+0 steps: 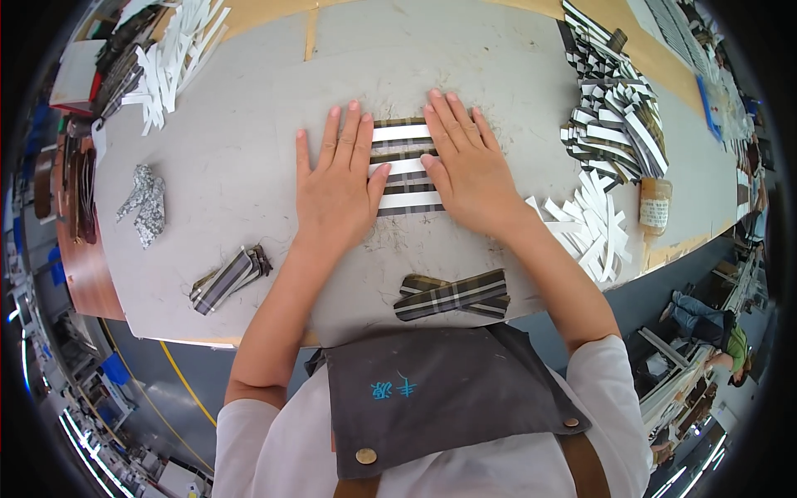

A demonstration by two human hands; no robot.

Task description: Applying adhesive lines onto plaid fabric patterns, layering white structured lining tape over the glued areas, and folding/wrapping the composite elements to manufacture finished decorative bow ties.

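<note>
Grey desk (249, 166) fills the upper frame; a heap of white and plaid strips (618, 124) lies upper right, loose white strips (178, 58) upper left. At centre, left hand (336, 187) and right hand (469, 166) lie palm-down, fingers (353, 137) extended and flat, gripping nothing, pressing either end of a row of plaid fabric strips with white bands (404, 166). Smaller: crossed plaid strips (455, 295) lower centre, a plaid bundle (228, 278) lower left, a crumpled patterned scrap (145, 203) at left.

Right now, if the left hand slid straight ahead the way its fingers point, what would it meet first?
The left hand lies flat, fingers pointing away across the grey table. Ahead is bare tabletop up to a seam in the surface, so the way looks free; the striped strips lie beside it, not ahead.
</note>
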